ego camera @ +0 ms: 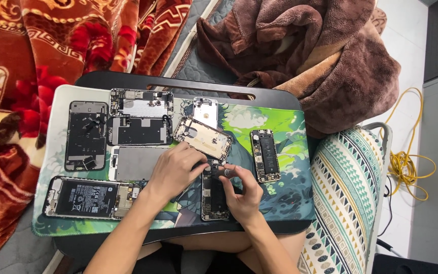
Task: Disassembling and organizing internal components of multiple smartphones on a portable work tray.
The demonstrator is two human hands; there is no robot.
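- While your left hand rests on the opened phone mid-mat, fingers curled loosely, gripping nothing clear
- your right hand pinches a small dark part just above it
- more gutted phones nearby

Both bare forearms come up from the bottom centre of the frame and converge at mid-frame. Left hand lies palm down, fingers curled, thumb pointing right toward the other hand. Right hand is bent at the wrist, fingers curled in a pinching grip. The fingertips of the two hands nearly meet.
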